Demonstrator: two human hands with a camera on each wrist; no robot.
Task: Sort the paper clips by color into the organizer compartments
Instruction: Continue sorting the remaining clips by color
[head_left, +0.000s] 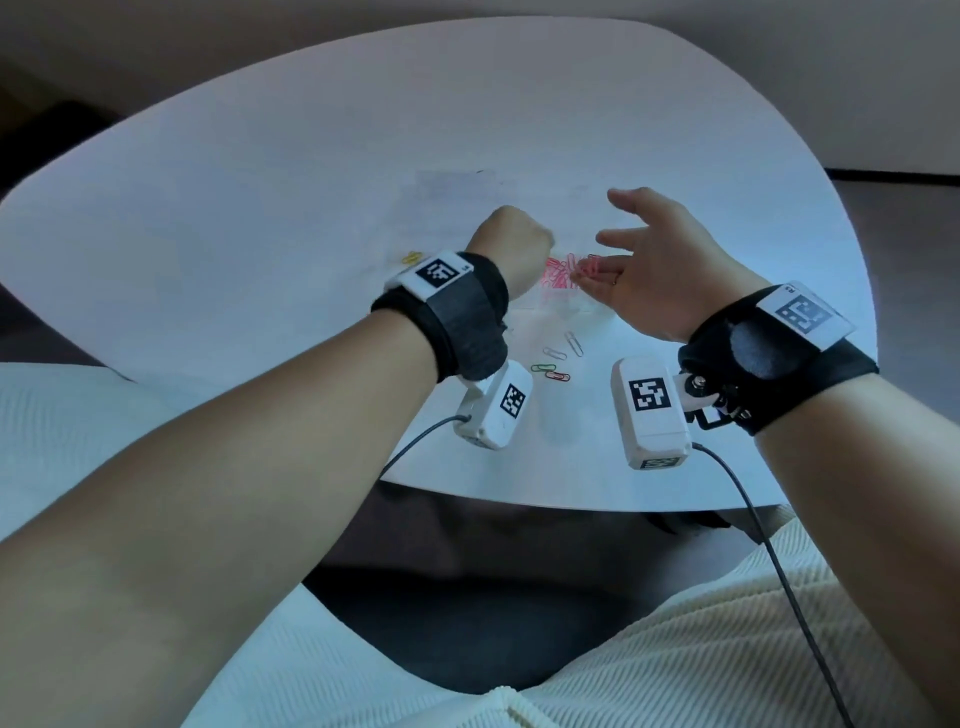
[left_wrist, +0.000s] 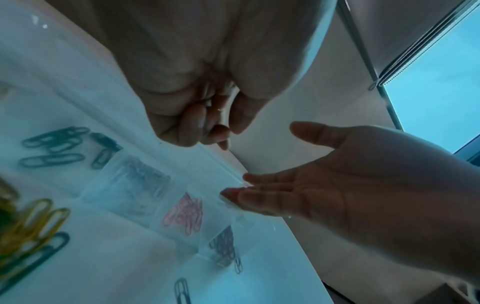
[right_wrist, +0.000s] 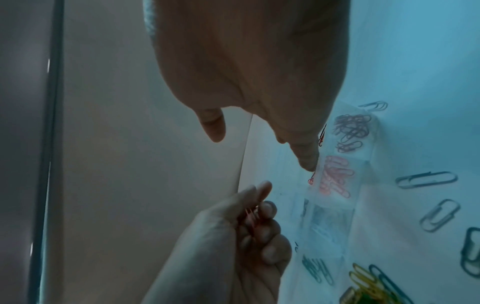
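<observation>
Left hand (right_wrist: 233, 230) is curled, pinching a few red clips (right_wrist: 250, 217) above the clear organizer (right_wrist: 335, 185), whose row of compartments runs left-right on the white table (head_left: 260, 182). Right hand (head_left: 654, 260) is spread loose just right of it, fingertips at the pink clips (right_wrist: 335, 176). Loose clips (head_left: 563, 348) lie nearer, pointing every which way. Window (left_wrist: 441, 82) beyond.

Left wrist band (head_left: 457, 317): black, white tag on top | right wrist band (head_left: 779, 353): black | camera modules (head_left: 649, 410): white, black square codes, black cables trailing toward 6 o'clock | ring (head_left: 615, 281) on right hand | ribbed cream garment (head_left: 675, 649).
</observation>
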